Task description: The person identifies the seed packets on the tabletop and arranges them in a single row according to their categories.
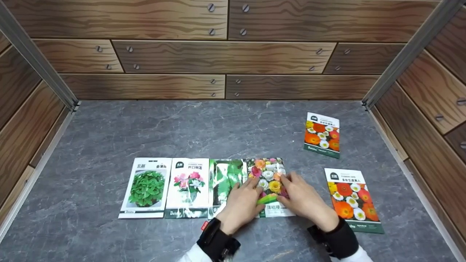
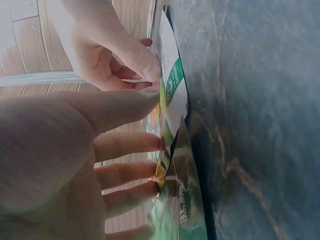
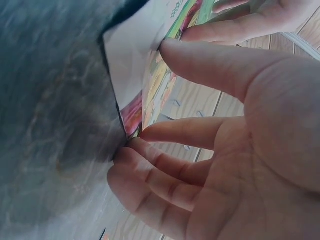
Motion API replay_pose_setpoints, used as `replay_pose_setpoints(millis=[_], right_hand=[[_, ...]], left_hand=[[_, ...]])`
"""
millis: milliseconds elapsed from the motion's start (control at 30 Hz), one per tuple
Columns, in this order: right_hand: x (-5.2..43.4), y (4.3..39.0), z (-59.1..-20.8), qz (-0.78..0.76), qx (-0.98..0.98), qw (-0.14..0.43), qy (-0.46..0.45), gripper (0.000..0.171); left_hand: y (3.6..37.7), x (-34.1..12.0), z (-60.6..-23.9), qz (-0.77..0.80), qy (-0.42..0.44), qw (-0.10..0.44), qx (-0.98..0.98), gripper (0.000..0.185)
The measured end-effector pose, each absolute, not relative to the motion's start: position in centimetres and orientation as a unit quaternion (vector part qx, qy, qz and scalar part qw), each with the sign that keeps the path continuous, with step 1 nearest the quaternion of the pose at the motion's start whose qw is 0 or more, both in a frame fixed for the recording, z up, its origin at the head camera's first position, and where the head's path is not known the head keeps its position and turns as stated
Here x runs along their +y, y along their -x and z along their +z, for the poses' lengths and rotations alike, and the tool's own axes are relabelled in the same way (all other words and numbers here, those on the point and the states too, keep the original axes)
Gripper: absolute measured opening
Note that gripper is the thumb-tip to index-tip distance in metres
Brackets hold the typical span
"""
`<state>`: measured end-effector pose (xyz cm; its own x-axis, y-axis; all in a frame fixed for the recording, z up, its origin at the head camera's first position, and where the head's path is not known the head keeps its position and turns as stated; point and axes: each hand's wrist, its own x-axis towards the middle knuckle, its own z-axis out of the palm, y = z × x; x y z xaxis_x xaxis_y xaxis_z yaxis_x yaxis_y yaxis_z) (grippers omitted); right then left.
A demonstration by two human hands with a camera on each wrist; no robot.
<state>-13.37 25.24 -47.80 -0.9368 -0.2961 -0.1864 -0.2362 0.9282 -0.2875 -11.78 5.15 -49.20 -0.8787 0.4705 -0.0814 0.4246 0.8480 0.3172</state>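
Four seed packets lie side by side on the grey stone tabletop [image 1: 145, 123]: a green herb packet [image 1: 147, 187], a pink flower packet [image 1: 188, 185], a glossy green-leaf packet [image 1: 224, 176] and a mixed-flower packet [image 1: 268, 168]. Both hands rest on the mixed-flower packet. My left hand [image 1: 251, 187] presses straight fingertips on its left part, near the seam with the green-leaf packet. My right hand [image 1: 287, 185] touches its right part with straight fingers. In the left wrist view the left hand [image 2: 130, 145] meets the packet [image 2: 175, 95]. The right hand [image 3: 160, 125] touches the packet's edge [image 3: 130, 60].
Two orange-and-white poppy packets lie apart on the right, one further back [image 1: 322, 134] and one near the right hand [image 1: 351, 200]. Wood-patterned walls [image 1: 225, 54] enclose the tabletop on three sides, with metal corner posts [image 1: 36, 54].
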Motion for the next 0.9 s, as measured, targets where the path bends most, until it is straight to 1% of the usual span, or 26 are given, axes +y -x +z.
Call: replay_pose_setpoints(millis=[200,433,600,800,900], right_hand=[[25.25,13.32,-47.69,-0.136,0.974,0.119,0.136,0.054],[25.27,13.27,-47.8,-0.135,0.975,0.109,0.137,0.055],[25.25,13.08,-47.83,-0.132,0.976,0.099,0.141,0.056],[25.36,13.22,-47.87,-0.136,0.975,0.117,0.132,0.057],[25.54,13.2,-47.74,-0.139,0.975,0.113,0.133,0.058]], left_hand=[[11.79,5.07,-49.13,0.152,-0.233,0.077,0.957,0.044],[11.85,5.04,-49.18,0.156,-0.233,0.084,0.956,0.05],[11.84,5.05,-49.27,0.156,-0.233,0.082,0.956,0.05],[11.87,4.94,-49.35,0.16,-0.239,0.076,0.955,0.047],[11.93,4.96,-49.29,0.174,-0.238,0.076,0.953,0.047]])
